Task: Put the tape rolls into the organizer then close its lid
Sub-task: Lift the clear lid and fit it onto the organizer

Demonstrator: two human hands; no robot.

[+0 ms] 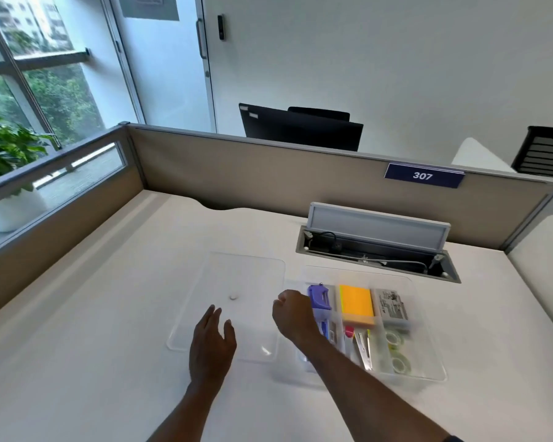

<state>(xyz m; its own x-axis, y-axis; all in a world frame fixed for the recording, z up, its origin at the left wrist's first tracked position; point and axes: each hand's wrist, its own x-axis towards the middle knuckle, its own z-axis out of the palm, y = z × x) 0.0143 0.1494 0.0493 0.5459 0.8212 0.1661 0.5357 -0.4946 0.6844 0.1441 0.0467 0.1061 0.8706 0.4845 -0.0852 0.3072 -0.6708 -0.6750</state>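
- The clear organizer [428, 374] sits on the white desk [109, 314], toward the desk's right side and just in front of the open cable hatch [377, 247] at the far edge.
- Two tape rolls [396, 352] lie inside the organizer's near right compartment, one behind the other; they look pale green and are slightly blurred.
- Other compartments hold a purple item [320, 296], an orange and yellow pad [356, 304], a grey printed box [393, 309] and what looks like a metal stapler [364, 346].
- The transparent lid [237, 282] lies flat on the desk just left of the organizer, off the box, with a small round knob [233, 297] at its middle.
- The left hand [213, 346] is spread flat, fingers loosely open, over the lid's near edge; whether it presses the lid cannot be told.
- The right hand [292, 314] is curled into a loose fist at the organizer's left edge, between the lid and the purple item; its forearm crosses the organizer's near left corner. Whether it grips anything cannot be told.
- The tape rolls lie well to the right of both hands, on the far side of the right forearm, touched by neither.
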